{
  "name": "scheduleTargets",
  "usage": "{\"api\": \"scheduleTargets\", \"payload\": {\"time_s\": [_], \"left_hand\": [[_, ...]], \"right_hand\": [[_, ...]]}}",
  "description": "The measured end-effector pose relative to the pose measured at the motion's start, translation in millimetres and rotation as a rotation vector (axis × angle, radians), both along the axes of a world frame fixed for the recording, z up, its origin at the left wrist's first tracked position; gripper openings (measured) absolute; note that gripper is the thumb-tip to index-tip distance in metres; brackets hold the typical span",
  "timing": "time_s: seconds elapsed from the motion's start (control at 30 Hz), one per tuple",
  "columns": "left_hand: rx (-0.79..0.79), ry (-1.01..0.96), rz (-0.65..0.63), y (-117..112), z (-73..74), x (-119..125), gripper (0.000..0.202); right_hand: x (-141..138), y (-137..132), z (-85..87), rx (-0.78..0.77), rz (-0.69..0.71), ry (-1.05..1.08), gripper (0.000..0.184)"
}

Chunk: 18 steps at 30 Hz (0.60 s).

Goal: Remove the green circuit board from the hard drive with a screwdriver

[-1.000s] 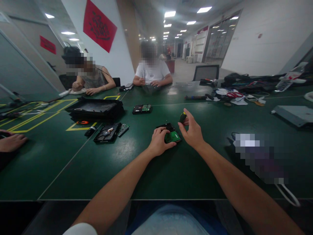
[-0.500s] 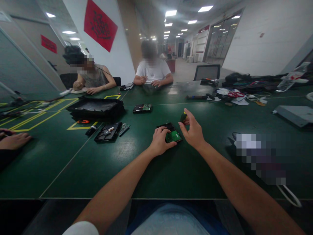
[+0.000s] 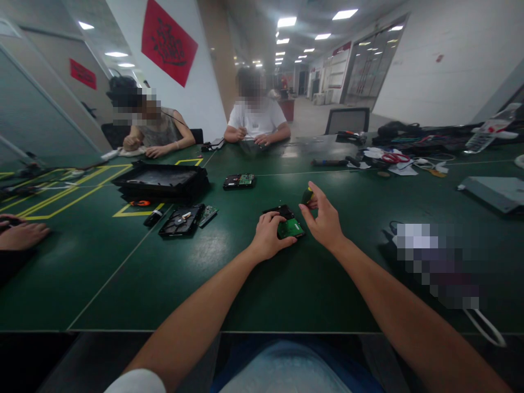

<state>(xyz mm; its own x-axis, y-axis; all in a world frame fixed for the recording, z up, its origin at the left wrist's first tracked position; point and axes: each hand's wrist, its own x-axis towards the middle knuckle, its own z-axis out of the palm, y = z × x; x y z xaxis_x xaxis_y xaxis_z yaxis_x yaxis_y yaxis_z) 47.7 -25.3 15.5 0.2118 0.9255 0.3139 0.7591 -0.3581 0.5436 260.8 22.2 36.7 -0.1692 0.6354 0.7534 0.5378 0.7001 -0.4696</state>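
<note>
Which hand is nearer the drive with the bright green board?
Left: the left hand grips the drive; the right hand is just right of it, holding a dark handle.

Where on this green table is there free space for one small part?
Free patches lie between the left hand and the loose circuit board, and between the right hand and the grey box. The far right is crowded: cables, papers.

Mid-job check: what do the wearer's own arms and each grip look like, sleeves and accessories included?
The left grip and right grip are bare hands, no gloves visible. The left arm and right arm taper toward wrists showing no watch or band. A plain white sleeve edges the left arm; no right sleeve is in view.
</note>
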Motion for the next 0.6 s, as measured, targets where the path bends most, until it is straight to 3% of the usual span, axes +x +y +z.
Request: {"api": "scheduleTargets", "payload": {"time_s": [0.6], "left_hand": [[0.001, 0.009, -0.007, 1.8, 0.9, -1.4, 0.060]], "right_hand": [[-1.1, -0.8, 0.6, -0.004, -0.004, 0.007, 0.067]]}}
